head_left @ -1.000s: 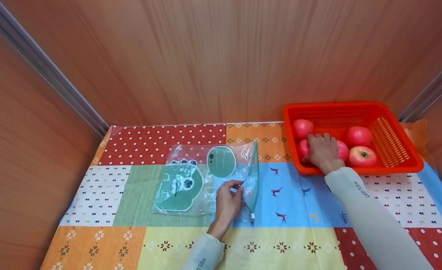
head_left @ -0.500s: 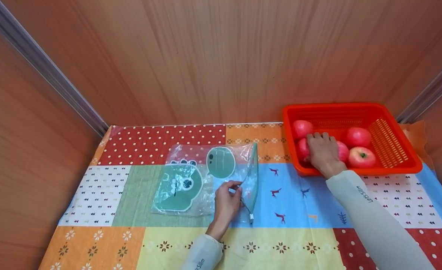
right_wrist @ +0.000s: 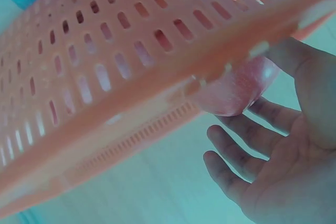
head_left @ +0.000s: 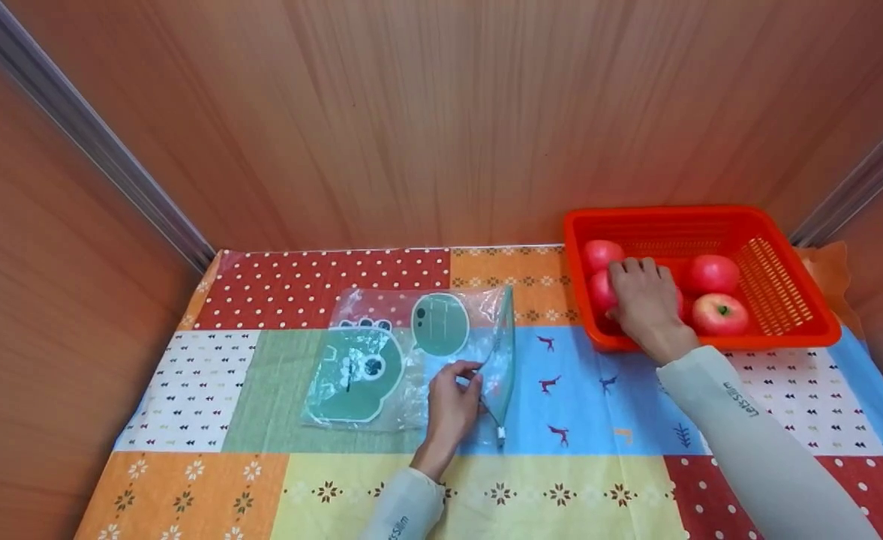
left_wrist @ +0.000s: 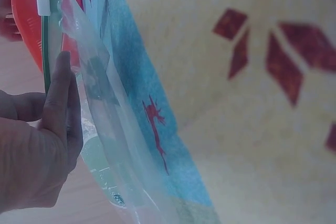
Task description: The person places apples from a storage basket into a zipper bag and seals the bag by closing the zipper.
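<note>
A clear zip bag (head_left: 411, 397) with green cartoon prints lies flat on the patchwork cloth, its green zip edge facing right. My left hand (head_left: 452, 405) pinches the bag near its mouth, holding one layer apart from the other. The white slider (left_wrist: 44, 4) sits at the near end of the zip. My right hand (head_left: 647, 311) reaches into the red basket (head_left: 771, 342), fingers curved round an apple (right_wrist: 239, 90) that it mostly covers in the head view. Around it in the basket are a front-left apple (head_left: 601, 291), a back-left apple (head_left: 603, 255) and others at right.
Wooden panels (head_left: 381, 135) enclose the back and both sides of the patchwork tablecloth (head_left: 591, 405). The basket stands against the back panel at right, its rim raised around the apples. An orange cloth piece (head_left: 831, 274) shows beside the basket's right end.
My right hand has risen slightly with the apple beneath it, its wrist shifting a little to the right. The left hand keeps its hold on the bag almost unmoved.
</note>
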